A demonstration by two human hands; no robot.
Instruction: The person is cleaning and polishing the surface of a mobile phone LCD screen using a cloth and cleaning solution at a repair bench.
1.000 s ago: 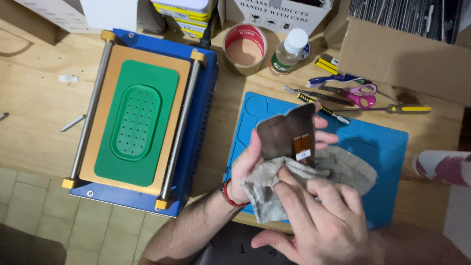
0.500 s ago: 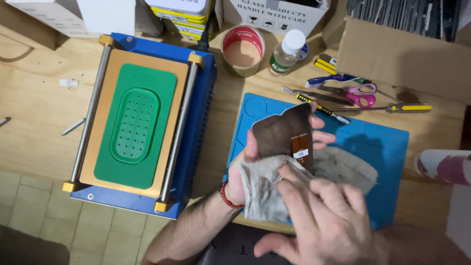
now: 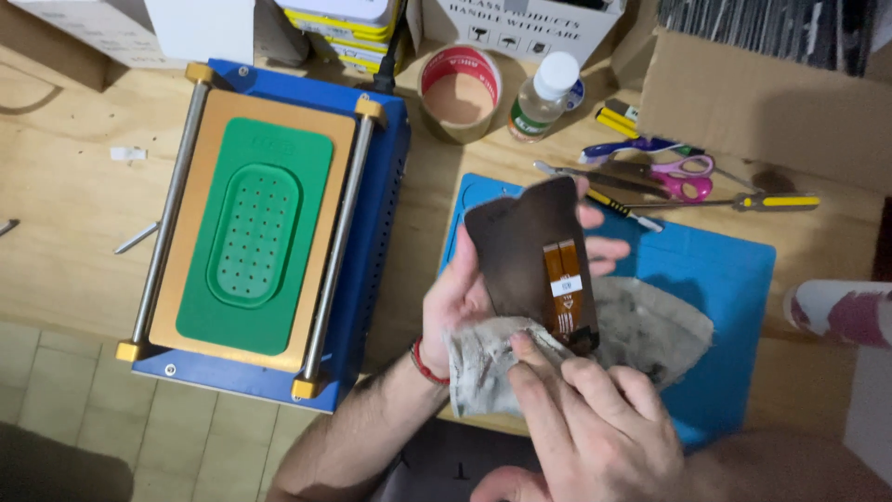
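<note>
With the left hand (image 3: 460, 297) clamped on the dark display panel (image 3: 520, 251) above the blue mat (image 3: 725, 270) and the right hand (image 3: 585, 418) pressing a grey rag (image 3: 650, 325) at its base, rubbing could likely crease the orange flex cable (image 3: 569, 288).

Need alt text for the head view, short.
The left hand holds a dark screen panel with an orange flex cable upright over a blue mat, while the right hand presses a grey rag against its lower edge. A blue machine with a green pad sits left.
</note>
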